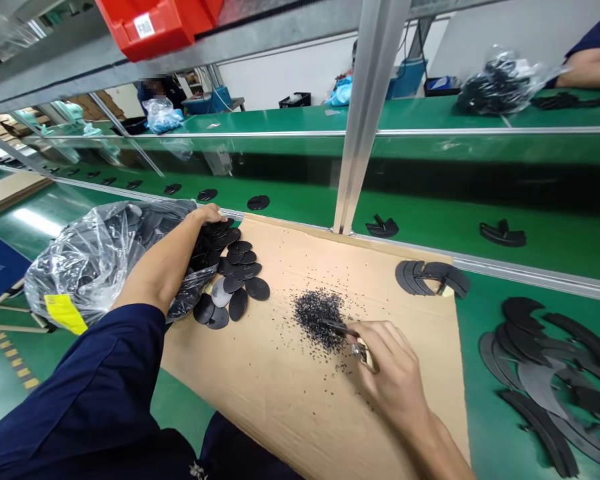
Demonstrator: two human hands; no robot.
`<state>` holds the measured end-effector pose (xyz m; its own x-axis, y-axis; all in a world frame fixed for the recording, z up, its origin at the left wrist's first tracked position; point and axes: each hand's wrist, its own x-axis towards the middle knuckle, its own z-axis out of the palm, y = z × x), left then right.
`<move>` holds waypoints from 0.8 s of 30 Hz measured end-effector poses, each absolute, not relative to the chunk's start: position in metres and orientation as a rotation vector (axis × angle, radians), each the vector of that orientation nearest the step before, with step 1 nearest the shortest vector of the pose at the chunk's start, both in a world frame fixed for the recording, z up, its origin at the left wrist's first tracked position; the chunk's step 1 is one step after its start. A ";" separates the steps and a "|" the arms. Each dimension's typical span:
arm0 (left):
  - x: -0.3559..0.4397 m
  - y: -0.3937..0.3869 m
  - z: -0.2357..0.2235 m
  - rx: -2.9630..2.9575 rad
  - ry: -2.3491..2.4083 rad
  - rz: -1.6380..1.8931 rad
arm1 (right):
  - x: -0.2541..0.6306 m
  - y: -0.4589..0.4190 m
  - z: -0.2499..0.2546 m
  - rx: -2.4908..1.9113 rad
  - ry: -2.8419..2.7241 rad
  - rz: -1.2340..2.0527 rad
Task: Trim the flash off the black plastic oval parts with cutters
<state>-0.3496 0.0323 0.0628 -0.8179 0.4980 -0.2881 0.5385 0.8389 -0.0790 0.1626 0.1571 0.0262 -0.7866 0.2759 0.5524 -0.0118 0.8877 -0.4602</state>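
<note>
1. Likely good handling in the frame's centre: keep the tweezer-like tool (337, 326) low and work its tip at the thin edge of the heap of small black bits (316, 310), where single bits should separate more easily than in the dense middle.
2. A light pinch and a steady wrist would probably scatter fewer bits across the cardboard sheet (265, 380).
3. The right hand (393, 367), right of centre and low, is closed around the tool; the heap lies just up and left of its fingers, with the tool's tip among the bits.
4. The left hand (209, 214), left of centre and higher up, is at the upper end of the black discs (247, 270), beside the clear plastic bag (100, 233). Its fingertips are too obscured to tell whether it grips one; the loose discs spread below and right of it.
</note>
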 end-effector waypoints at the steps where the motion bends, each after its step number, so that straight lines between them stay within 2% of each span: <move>1: -0.349 0.032 0.064 0.744 2.743 -0.243 | 0.162 0.157 0.027 -0.187 -2.414 0.596; 15: -0.340 0.027 0.084 0.744 2.655 -0.276 | 0.160 0.158 0.025 -0.164 -2.387 0.574; 24: -0.334 0.029 0.077 0.754 2.724 -0.322 | 0.162 0.159 0.021 -0.151 -2.388 0.527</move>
